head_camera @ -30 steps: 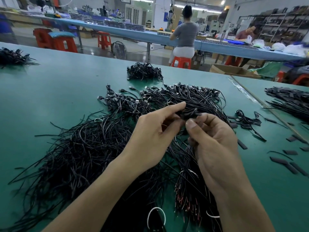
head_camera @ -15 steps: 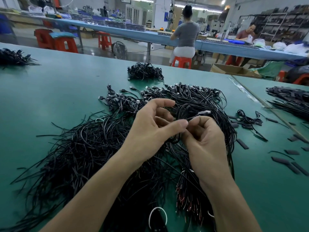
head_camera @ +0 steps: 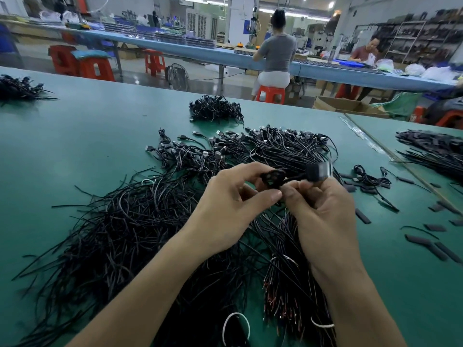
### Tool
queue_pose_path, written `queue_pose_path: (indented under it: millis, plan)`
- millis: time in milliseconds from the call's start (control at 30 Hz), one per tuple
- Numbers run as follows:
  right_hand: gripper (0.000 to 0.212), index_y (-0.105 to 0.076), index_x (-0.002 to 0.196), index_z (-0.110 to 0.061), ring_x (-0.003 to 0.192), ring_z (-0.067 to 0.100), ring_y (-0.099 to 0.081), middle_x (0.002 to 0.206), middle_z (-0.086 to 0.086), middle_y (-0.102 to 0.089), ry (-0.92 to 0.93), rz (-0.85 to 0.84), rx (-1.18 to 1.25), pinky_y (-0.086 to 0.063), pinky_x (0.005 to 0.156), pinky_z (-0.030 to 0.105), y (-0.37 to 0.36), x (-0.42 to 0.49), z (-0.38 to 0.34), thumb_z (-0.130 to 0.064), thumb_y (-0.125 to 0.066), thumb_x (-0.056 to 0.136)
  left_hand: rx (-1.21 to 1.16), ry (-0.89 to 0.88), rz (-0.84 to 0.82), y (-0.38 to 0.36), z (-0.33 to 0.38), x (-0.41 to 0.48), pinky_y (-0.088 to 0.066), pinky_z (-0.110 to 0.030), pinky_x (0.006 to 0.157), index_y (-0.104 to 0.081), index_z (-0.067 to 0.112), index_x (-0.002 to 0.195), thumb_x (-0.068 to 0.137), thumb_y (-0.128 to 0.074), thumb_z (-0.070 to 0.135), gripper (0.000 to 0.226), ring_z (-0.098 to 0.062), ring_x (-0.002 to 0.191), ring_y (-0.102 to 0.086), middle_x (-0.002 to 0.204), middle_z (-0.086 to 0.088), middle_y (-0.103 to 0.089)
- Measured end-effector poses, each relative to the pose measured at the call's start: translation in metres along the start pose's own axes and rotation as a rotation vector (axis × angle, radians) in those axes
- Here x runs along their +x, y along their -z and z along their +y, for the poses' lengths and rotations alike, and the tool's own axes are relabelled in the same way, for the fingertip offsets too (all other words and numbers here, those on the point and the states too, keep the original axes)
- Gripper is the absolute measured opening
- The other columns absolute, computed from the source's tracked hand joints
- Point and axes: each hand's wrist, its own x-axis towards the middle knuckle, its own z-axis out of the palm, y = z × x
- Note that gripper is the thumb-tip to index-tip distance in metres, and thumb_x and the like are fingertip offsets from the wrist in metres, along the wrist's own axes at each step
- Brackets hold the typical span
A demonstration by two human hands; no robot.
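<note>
Cable bundle [head_camera: 216,111]: lying well beyond the left hand [head_camera: 225,211].
Black strips [head_camera: 438,249]: scattered right of the right hand [head_camera: 323,216].
Fan [head_camera: 177,76]: on the floor, far beyond the left hand.
Red stools [head_camera: 95,68]: far beyond, leftward.

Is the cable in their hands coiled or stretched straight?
Coiled: the cable forms a small loop at the left hand's fingertips; the right hand pinches it below its blurred plug.

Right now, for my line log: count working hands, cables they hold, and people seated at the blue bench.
Hands: 2, left hand, right hand
Held cable: 1
People seated at blue bench: 2, person in grey, person in red
Total: 5
</note>
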Motion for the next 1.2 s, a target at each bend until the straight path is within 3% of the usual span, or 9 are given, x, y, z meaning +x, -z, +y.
queue_pose_path:
  millis: [133, 200, 300, 367, 633, 833, 1000, 1133, 1200]
  plan:
    - [0.026, -0.052, 0.081, -0.017, 0.069, -0.001, -0.061, 0.071, -0.010, -0.066, -0.037, -0.009, 0.141, -0.049, 0.066, 0.011, 0.006, 0.003, 0.000, 0.005, -0.065, 0.089, 0.084, -0.062, 0.024, -0.002, 0.001, -0.003, -0.057, -0.039, 0.071, -0.076, 0.028, 0.108, 0.090, -0.054, 0.000, 0.040, -0.018, 0.081, -0.065, 0.095, 0.002, -0.071]
    - [0.027, -0.051, 0.082, -0.015, 0.073, 0.001, -0.063, 0.073, -0.008, -0.068, -0.022, -0.023, 0.118, -0.051, 0.070, 0.013, 0.008, 0.004, 0.000, 0.008, -0.062, 0.090, 0.079, -0.083, 0.054, -0.004, 0.002, -0.003, -0.054, -0.040, 0.077, -0.078, 0.028, 0.104, 0.088, -0.047, 0.010, 0.039, -0.022, 0.089, -0.065, 0.094, 0.000, -0.072]
    - [0.031, -0.053, 0.081, -0.019, 0.076, 0.008, -0.065, 0.076, -0.005, -0.069, 0.012, -0.037, 0.061, -0.054, 0.073, 0.019, 0.007, 0.004, -0.003, 0.010, -0.063, 0.088, 0.049, -0.095, 0.089, -0.005, 0.006, -0.003, -0.047, -0.023, 0.060, -0.079, 0.027, 0.094, 0.092, -0.057, 0.037, 0.024, -0.012, 0.073, -0.064, 0.082, 0.003, -0.070]
    - [0.034, -0.054, 0.080, -0.023, 0.078, 0.009, -0.066, 0.079, -0.004, -0.070, 0.048, -0.019, -0.012, -0.054, 0.074, 0.021, 0.005, 0.002, -0.005, 0.008, -0.065, 0.088, 0.026, -0.070, 0.096, -0.003, 0.006, -0.002, -0.048, -0.017, 0.060, -0.078, 0.027, 0.089, 0.083, -0.076, 0.037, 0.012, -0.009, 0.072, -0.066, 0.082, 0.004, -0.071]
    - [0.030, -0.053, 0.080, -0.022, 0.072, 0.001, -0.063, 0.076, -0.011, -0.067, 0.108, -0.041, -0.034, -0.050, 0.068, 0.014, -0.003, -0.002, -0.010, 0.004, -0.069, 0.087, 0.207, 0.004, 0.310, -0.004, 0.000, -0.003, -0.040, -0.015, 0.050, -0.057, 0.032, 0.084, 0.070, -0.083, 0.048, 0.034, -0.001, 0.052, -0.048, 0.065, 0.012, -0.058]
    - [0.036, -0.055, 0.080, -0.025, 0.079, 0.006, -0.066, 0.081, -0.004, -0.070, 0.022, -0.138, 0.033, -0.054, 0.074, 0.019, -0.003, -0.002, -0.002, 0.009, -0.065, 0.087, -0.140, 0.114, 0.226, 0.000, 0.007, 0.000, -0.057, -0.020, 0.068, -0.071, 0.017, 0.088, 0.088, -0.064, -0.007, 0.024, -0.010, 0.076, -0.073, 0.083, 0.001, -0.077]
    - [0.032, -0.053, 0.078, -0.023, 0.072, 0.004, -0.063, 0.075, -0.008, -0.069, -0.002, -0.114, 0.058, -0.053, 0.068, 0.018, -0.008, -0.003, 0.001, 0.003, -0.068, 0.088, -0.524, 0.166, 0.139, 0.002, 0.017, 0.000, -0.051, -0.018, 0.065, -0.070, 0.024, 0.079, 0.082, -0.053, 0.018, 0.019, -0.014, 0.082, -0.069, 0.090, -0.006, -0.075]
    - [0.036, -0.058, 0.078, -0.030, 0.075, 0.006, -0.066, 0.075, -0.009, -0.069, 0.007, -0.132, 0.052, -0.054, 0.068, 0.019, -0.006, -0.003, -0.001, 0.004, -0.070, 0.086, -0.449, 0.093, 0.128, 0.001, 0.014, -0.001, -0.052, -0.024, 0.080, -0.060, 0.020, 0.079, 0.086, -0.071, 0.032, 0.017, -0.014, 0.080, -0.070, 0.075, -0.002, -0.073]
    - [0.032, -0.052, 0.079, -0.019, 0.072, 0.003, -0.064, 0.073, -0.008, -0.067, 0.008, -0.114, 0.083, -0.054, 0.066, 0.018, -0.002, -0.001, -0.002, 0.009, -0.067, 0.086, -0.371, 0.060, 0.124, 0.001, 0.012, -0.002, -0.053, -0.020, 0.072, -0.057, 0.017, 0.085, 0.075, -0.081, 0.022, 0.027, -0.009, 0.073, -0.069, 0.075, 0.000, -0.073]
